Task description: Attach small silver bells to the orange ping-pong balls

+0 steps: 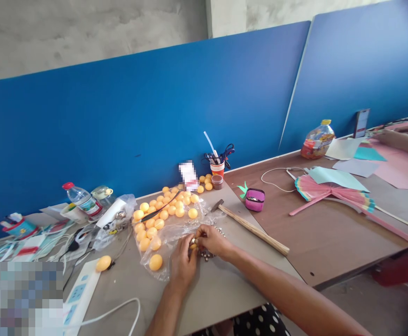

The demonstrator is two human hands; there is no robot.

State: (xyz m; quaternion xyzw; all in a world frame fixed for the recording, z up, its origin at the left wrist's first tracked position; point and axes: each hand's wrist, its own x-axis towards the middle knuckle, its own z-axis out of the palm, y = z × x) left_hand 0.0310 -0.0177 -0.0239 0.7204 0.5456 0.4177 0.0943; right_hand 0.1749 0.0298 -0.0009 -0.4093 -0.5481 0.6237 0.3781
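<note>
My left hand (pixel 183 260) and my right hand (pixel 211 241) meet over the near part of the grey table, fingertips pinched together. Between them is a small shiny silvery piece (pixel 193 241) with something yellowish beneath it; its kind is too small to tell. Small silvery beads or bells (pixel 207 255) lie loose under and beside my right hand. Just left of my hands, a clear plastic bag (pixel 164 270) spreads over the table. Several orange table tennis balls (pixel 155 262) lie on and behind it. A black, thin-handled tool (pixel 151 215) rests across the balls.
A wooden-handled hammer (pixel 255 228) lies right of my hands, near a purple pouch (pixel 255 199). Behind stands a cup of pens and scissors (pixel 217 168). Bottles (pixel 85 201), cables and a power strip (pixel 81 291) crowd the left. Another person's hands (pixel 405 137) work at far right near paper fans (pixel 333 189).
</note>
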